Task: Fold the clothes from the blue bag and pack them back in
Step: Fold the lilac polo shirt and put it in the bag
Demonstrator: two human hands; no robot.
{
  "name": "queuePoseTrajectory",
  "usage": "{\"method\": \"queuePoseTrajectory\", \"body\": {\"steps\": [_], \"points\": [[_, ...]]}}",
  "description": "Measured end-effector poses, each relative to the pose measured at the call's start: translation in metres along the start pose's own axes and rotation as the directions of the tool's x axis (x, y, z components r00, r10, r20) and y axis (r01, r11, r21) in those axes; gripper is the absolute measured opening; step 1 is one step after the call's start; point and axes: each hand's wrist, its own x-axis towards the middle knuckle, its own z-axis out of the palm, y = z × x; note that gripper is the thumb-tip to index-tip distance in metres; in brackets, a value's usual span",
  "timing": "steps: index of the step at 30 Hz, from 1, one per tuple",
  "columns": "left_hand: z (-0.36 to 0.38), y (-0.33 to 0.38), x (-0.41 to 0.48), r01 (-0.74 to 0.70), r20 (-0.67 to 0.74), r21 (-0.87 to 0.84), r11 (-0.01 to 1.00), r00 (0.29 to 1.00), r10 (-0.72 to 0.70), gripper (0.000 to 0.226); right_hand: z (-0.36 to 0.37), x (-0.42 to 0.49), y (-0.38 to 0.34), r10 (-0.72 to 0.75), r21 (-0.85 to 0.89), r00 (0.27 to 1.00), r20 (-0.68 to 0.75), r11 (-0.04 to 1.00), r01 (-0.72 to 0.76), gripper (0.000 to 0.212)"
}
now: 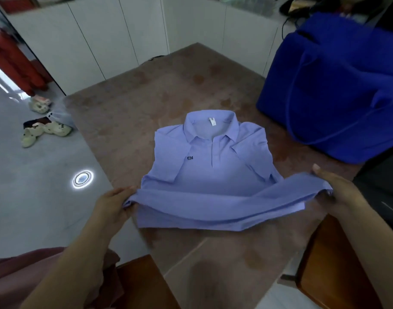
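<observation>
We looked down on a broad brown mottled table [124, 117] that filled the middle of the scene, with white cabinets [97, 41] behind its far edge and a glossy grey floor [19, 186] to its left. On the far right of the table stood the blue bag [334, 85], big and slumped, its long strap hanging in a loop down its near side.

In the middle of the table, just left of the bag and apart from it, lay a pale blue polo shirt [209, 168], front up, collar toward the far side and both short sleeves folded in across the chest. Its near hem was held up off the table, stretched in a band between our two hands.

Our left hand [115, 204] had its grip pinched on the left corner of that hem, fingers curled under the cloth. Our right hand [334, 190] had its grip closed on the right corner, thumb on top.

On the floor at the left sat a few pale shoes [46, 130]. Smaller again, a white label [212, 123] showed inside the collar, and a small dark logo [190, 158] marked the chest.
</observation>
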Motion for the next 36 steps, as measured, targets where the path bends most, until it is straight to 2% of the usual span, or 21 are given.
{"method": "queuePoseTrajectory", "body": {"steps": [2,3,5,7,9,11,12,13,14,15,16,17,19,21,23,25,28,30,32,33,36], "points": [[0.016,0.019,0.036,-0.008,-0.031,-0.075,0.997,1.000,0.006,0.018,0.025,0.035,-0.016,-0.038,0.091,0.999,-0.003,0.995,0.038,0.013],[0.024,0.030,0.055,-0.009,-0.039,-0.099,0.995,0.999,0.005,0.019,0.040,0.052,-0.024,-0.044,0.115,0.999,0.004,0.992,0.043,0.007],[0.041,0.051,0.091,-0.005,-0.037,-0.161,0.987,0.999,-0.001,0.027,0.067,0.086,-0.040,-0.033,0.139,0.999,0.002,0.990,0.032,0.002],[0.057,0.068,0.118,-0.017,-0.036,-0.256,0.966,0.999,0.008,0.035,0.086,0.124,-0.050,0.043,0.250,0.998,-0.056,0.968,-0.028,0.007],[0.069,0.074,0.140,-0.074,-0.074,-0.275,0.959,0.996,0.056,0.028,0.099,0.153,-0.055,0.066,0.305,0.995,-0.081,0.951,-0.039,0.010],[0.081,0.065,0.150,-0.123,-0.022,-0.204,0.971,0.992,0.121,0.030,0.107,0.173,-0.048,-0.017,0.108,0.999,-0.047,0.994,0.022,0.013],[0.084,0.055,0.155,-0.150,0.007,-0.132,0.980,0.988,0.152,0.025,0.110,0.176,-0.040,-0.093,-0.084,0.995,-0.030,0.992,0.091,0.017],[0.087,0.043,0.158,-0.220,0.025,0.018,0.975,0.975,0.220,0.016,0.111,0.174,-0.029,-0.193,-0.266,0.981,0.007,0.945,0.188,0.025],[0.089,0.032,0.159,-0.303,0.057,0.216,0.928,0.953,0.297,0.041,0.111,0.170,-0.019,-0.297,-0.437,0.952,0.069,0.849,0.296,0.036],[0.091,0.020,0.160,-0.384,0.149,0.428,0.818,0.923,0.355,0.057,0.111,0.167,-0.009,-0.393,-0.579,0.908,0.146,0.710,0.400,0.048],[0.096,0.010,0.158,-0.479,0.257,0.574,0.664,0.876,0.409,0.056,0.111,0.164,0.001,-0.472,-0.688,0.848,0.240,0.534,0.492,0.055],[0.100,0.000,0.156,-0.573,0.381,0.663,0.482,0.813,0.441,0.046,0.110,0.165,0.010,-0.507,-0.755,0.794,0.337,0.359,0.549,0.058],[0.113,-0.012,0.148,-0.705,0.602,0.705,0.081,0.654,0.458,0.039,0.113,0.167,0.021,-0.494,-0.822,0.742,0.453,0.091,0.562,0.050],[0.120,-0.018,0.155,-0.701,0.676,0.698,-0.146,0.577,0.458,0.039,0.124,0.171,0.024,-0.476,-0.838,0.722,0.502,-0.060,0.543,0.049],[0.131,-0.012,0.165,-0.647,0.652,0.734,-0.206,0.585,0.483,0.038,0.138,0.175,0.016,-0.472,-0.833,0.717,0.513,-0.073,0.548,0.051],[0.142,0.002,0.176,-0.530,0.577,0.814,-0.238,0.691,0.435,0.050,0.148,0.186,0.002,-0.429,-0.824,0.724,0.540,-0.096,0.558,0.054],[0.149,0.023,0.198,-0.415,0.571,0.795,-0.442,0.759,0.314,0.067,0.157,0.207,-0.020,-0.313,-0.796,0.732,0.605,-0.272,0.541,0.062],[0.151,0.033,0.209,-0.405,0.593,0.750,-0.523,0.762,0.261,0.066,0.161,0.218,-0.030,-0.210,-0.786,0.765,0.608,-0.297,0.543,0.063],[0.151,0.042,0.217,-0.424,0.632,0.709,-0.563,0.736,0.242,0.054,0.162,0.224,-0.039,-0.119,-0.818,0.823,0.556,-0.256,0.515,0.059],[0.149,0.045,0.221,-0.453,0.666,0.690,-0.565,0.703,0.250,0.050,0.162,0.225,-0.042,-0.114,-0.824,0.834,0.540,-0.273,0.497,0.056],[0.142,0.056,0.229,-0.573,0.800,0.571,-0.588,0.550,0.241,0.043,0.159,0.233,-0.046,-0.188,-0.763,0.797,0.574,-0.476,0.437,0.043]]}}
